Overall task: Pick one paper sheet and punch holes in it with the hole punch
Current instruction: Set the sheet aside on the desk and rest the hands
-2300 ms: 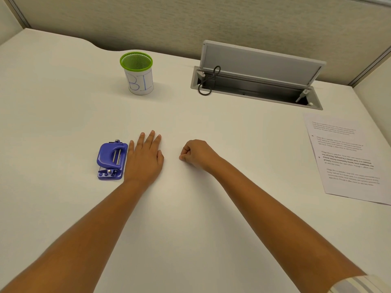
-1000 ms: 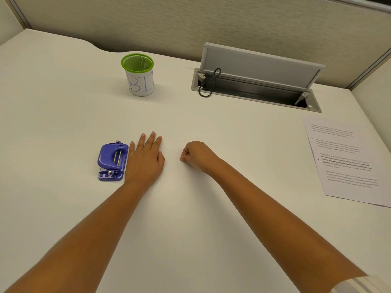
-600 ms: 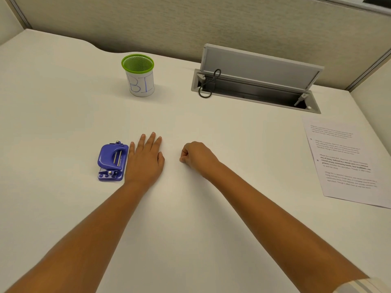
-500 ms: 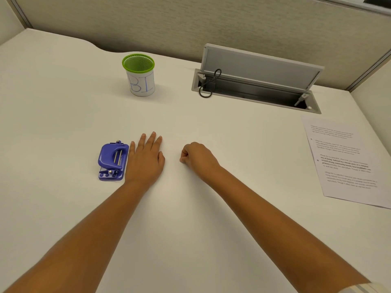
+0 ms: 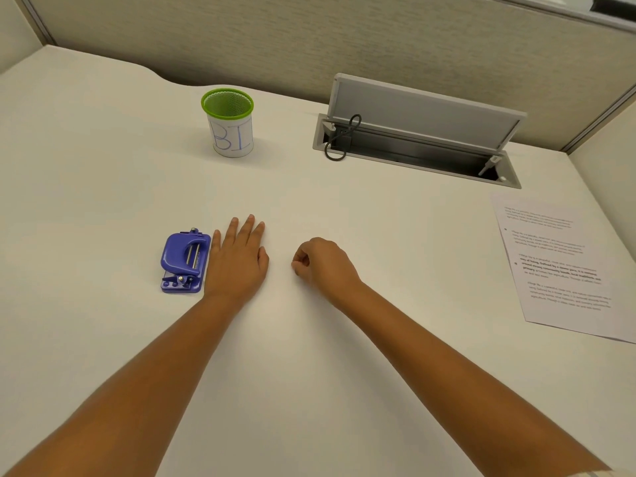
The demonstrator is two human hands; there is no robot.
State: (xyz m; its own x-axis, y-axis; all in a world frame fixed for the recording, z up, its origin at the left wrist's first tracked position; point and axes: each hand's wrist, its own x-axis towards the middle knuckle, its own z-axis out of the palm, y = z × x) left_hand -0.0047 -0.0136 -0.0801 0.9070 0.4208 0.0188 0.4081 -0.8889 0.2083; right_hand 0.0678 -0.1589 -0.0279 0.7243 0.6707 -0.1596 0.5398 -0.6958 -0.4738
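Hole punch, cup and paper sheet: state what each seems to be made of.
Hole punch: glossy purple plastic, judging by its sheen, with shiny metal rods.
Cup: green mesh inside, probably wire; a white paper-like wrap bears hand-drawn letters.
Paper sheet: thin matte white paper with printed text, lying flat.

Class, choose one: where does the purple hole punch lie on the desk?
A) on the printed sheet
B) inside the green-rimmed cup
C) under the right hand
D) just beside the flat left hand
D: the hole punch sits on the desk right next to the flat left hand, far from the paper sheet.
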